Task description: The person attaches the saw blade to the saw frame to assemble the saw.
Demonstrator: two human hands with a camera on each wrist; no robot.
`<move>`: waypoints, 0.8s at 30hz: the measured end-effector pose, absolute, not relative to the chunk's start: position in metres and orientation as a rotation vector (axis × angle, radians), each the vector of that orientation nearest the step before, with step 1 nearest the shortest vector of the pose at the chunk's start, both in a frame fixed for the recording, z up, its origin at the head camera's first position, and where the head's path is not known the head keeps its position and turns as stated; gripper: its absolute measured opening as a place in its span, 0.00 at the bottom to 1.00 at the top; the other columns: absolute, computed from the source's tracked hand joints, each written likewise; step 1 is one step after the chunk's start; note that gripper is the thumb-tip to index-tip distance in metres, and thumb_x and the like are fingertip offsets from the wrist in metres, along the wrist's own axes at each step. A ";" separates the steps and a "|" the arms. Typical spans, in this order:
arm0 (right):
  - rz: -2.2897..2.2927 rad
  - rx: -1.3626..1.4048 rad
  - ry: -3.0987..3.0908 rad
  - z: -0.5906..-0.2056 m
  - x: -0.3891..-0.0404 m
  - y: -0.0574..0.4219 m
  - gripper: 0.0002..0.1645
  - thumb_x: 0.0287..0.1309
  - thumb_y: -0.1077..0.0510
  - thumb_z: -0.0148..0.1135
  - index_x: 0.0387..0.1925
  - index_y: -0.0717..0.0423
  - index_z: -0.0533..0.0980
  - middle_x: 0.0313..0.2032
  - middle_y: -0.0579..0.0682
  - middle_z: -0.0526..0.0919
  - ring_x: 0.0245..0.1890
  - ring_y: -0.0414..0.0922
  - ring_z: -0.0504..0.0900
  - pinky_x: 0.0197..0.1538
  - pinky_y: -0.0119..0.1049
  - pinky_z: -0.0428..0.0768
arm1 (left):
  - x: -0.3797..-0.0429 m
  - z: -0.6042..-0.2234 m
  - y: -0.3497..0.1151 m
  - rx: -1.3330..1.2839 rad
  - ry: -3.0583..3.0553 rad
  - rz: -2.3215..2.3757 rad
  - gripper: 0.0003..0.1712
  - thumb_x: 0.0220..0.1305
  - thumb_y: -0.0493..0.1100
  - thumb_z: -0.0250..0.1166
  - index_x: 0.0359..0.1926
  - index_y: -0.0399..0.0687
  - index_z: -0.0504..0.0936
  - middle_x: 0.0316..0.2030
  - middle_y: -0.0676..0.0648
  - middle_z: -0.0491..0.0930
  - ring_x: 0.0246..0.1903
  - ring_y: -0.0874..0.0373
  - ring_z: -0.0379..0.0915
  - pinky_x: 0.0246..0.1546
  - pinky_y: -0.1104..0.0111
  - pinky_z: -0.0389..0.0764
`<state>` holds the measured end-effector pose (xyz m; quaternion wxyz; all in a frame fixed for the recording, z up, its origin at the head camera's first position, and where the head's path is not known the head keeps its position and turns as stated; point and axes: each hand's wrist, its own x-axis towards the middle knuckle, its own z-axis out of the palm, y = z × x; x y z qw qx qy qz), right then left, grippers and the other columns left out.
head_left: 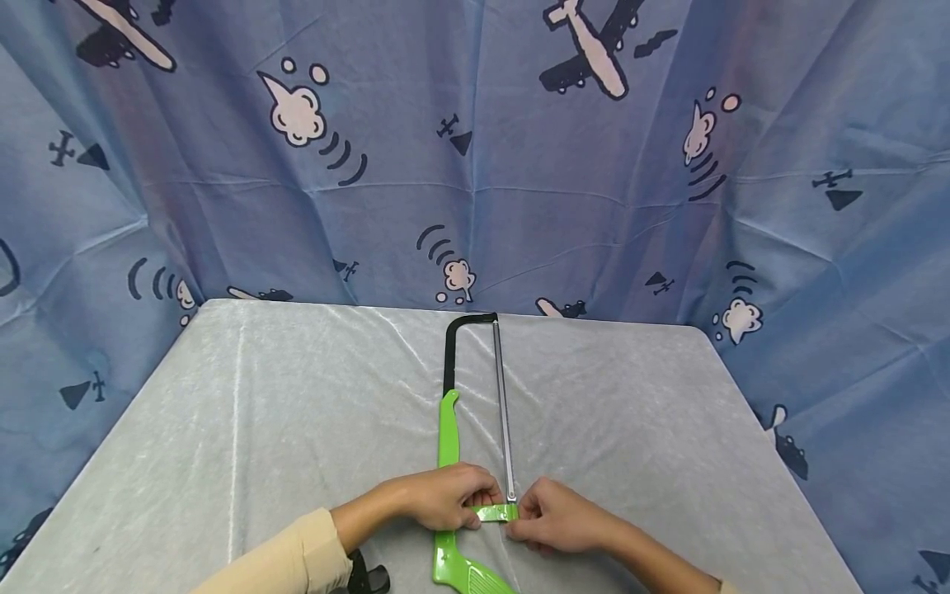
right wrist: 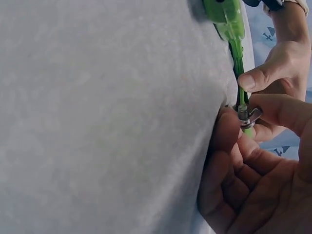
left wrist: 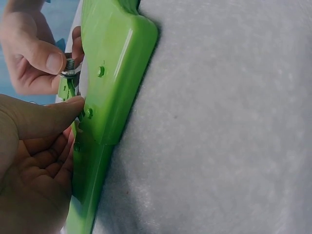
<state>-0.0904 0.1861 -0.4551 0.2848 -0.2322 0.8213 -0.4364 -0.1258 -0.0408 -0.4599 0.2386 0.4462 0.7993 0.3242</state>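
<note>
A hacksaw (head_left: 449,437) with a green handle and black front frame lies on the cloth, its far end toward the curtain. Its silver blade (head_left: 503,396) runs along the right side, down to a short green crosspiece (head_left: 496,513). My left hand (head_left: 445,495) reaches over the green frame and pinches that crosspiece between thumb and fingers. At its right end, my right hand (head_left: 564,520) pinches a small metal wing nut (right wrist: 254,115). A threaded bolt (left wrist: 69,64) shows beside the right thumb in the left wrist view. The fingers partly hide the nut.
Pale grey velvety cloth covers the table (head_left: 334,396). Behind it hangs a blue curtain (head_left: 401,99) printed with planes and clouds. A black object (head_left: 367,576), partly hidden, is beside the left sleeve (head_left: 297,553) at the bottom edge.
</note>
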 end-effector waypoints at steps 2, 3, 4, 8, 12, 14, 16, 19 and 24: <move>-1.183 -0.635 2.160 -0.456 -0.091 0.188 0.20 0.57 0.57 0.65 0.14 0.63 0.76 0.11 0.42 0.74 0.10 0.32 0.71 0.15 0.25 0.63 | -0.126 -0.461 -0.041 1.218 2.190 0.885 0.14 0.55 0.29 0.69 0.42 0.45 0.81 0.30 0.61 0.71 0.32 0.73 0.67 0.36 0.81 0.72; -1.192 -0.643 2.137 -0.456 -0.092 0.189 0.20 0.58 0.57 0.64 0.15 0.64 0.76 0.11 0.44 0.75 0.11 0.32 0.71 0.16 0.25 0.63 | -0.126 -0.461 -0.041 1.217 2.193 0.881 0.14 0.55 0.30 0.69 0.42 0.45 0.81 0.30 0.61 0.71 0.32 0.73 0.67 0.36 0.81 0.72; -1.205 -0.653 2.109 -0.456 -0.092 0.190 0.20 0.59 0.58 0.64 0.16 0.65 0.76 0.12 0.46 0.75 0.11 0.32 0.71 0.16 0.24 0.62 | -0.126 -0.461 -0.041 1.214 2.193 0.881 0.14 0.55 0.30 0.69 0.42 0.46 0.81 0.31 0.61 0.71 0.32 0.73 0.67 0.37 0.81 0.72; -1.256 -0.682 1.993 -0.454 -0.094 0.194 0.19 0.63 0.60 0.61 0.20 0.69 0.75 0.15 0.49 0.77 0.14 0.33 0.71 0.18 0.23 0.62 | -0.126 -0.461 -0.040 1.212 2.200 0.876 0.14 0.55 0.30 0.70 0.42 0.46 0.80 0.31 0.61 0.71 0.32 0.73 0.66 0.37 0.81 0.71; -1.295 -0.691 1.901 -0.454 -0.096 0.197 0.16 0.64 0.63 0.59 0.24 0.72 0.75 0.19 0.44 0.77 0.17 0.33 0.73 0.21 0.22 0.67 | -0.125 -0.461 -0.040 1.223 2.202 0.883 0.14 0.54 0.30 0.70 0.42 0.45 0.81 0.31 0.60 0.71 0.32 0.73 0.67 0.37 0.81 0.72; -1.308 -0.688 1.876 -0.455 -0.096 0.198 0.15 0.64 0.64 0.59 0.25 0.72 0.75 0.21 0.42 0.76 0.18 0.33 0.74 0.23 0.22 0.69 | -0.125 -0.460 -0.040 1.222 2.201 0.885 0.15 0.54 0.30 0.70 0.42 0.45 0.81 0.30 0.60 0.72 0.32 0.72 0.67 0.37 0.81 0.72; -1.317 -0.685 1.865 -0.456 -0.096 0.198 0.14 0.64 0.64 0.59 0.25 0.73 0.75 0.21 0.41 0.76 0.19 0.33 0.74 0.23 0.22 0.70 | -0.125 -0.459 -0.040 1.212 2.202 0.884 0.15 0.54 0.30 0.70 0.42 0.45 0.81 0.31 0.59 0.72 0.32 0.72 0.67 0.37 0.80 0.72; -1.320 -0.682 1.871 -0.457 -0.096 0.198 0.14 0.64 0.65 0.60 0.25 0.72 0.76 0.21 0.41 0.77 0.18 0.33 0.74 0.23 0.21 0.70 | -0.125 -0.459 -0.040 1.196 2.211 0.871 0.15 0.53 0.30 0.71 0.42 0.46 0.81 0.31 0.60 0.72 0.33 0.72 0.67 0.38 0.80 0.72; -1.294 -0.663 1.930 -0.455 -0.096 0.199 0.12 0.61 0.64 0.63 0.25 0.69 0.77 0.19 0.43 0.77 0.17 0.34 0.75 0.22 0.22 0.69 | -0.125 -0.459 -0.040 1.208 2.216 0.862 0.15 0.54 0.31 0.70 0.43 0.46 0.81 0.32 0.60 0.72 0.33 0.72 0.67 0.39 0.80 0.71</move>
